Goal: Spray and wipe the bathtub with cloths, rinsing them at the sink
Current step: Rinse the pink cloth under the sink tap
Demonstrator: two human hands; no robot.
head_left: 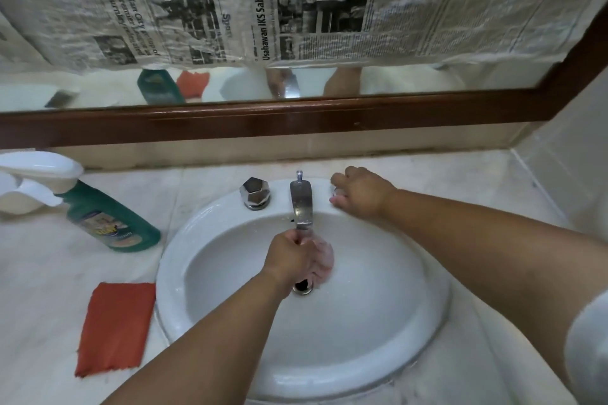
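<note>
The left hand (292, 256) is squeezing what looks like a pale pink cloth (324, 258) under the spout (302, 204), over the middle of the sink (204, 273). The right hand (362, 194) is gripping the right tap (337, 191). Turning it slowly is keeping splashes inside the rim. The red cloth (115, 327) is lying on the bench (39, 273), touching the sink's left rim.

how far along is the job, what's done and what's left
Mid-rinse. The left hand holds a pale pink cloth under the faucet over the sink, and the right hand grips the right tap. The spray bottle and red cloth sit on the counter, set aside. The bathtub is out of view, so how much wiping is done or left cannot be told.
</note>
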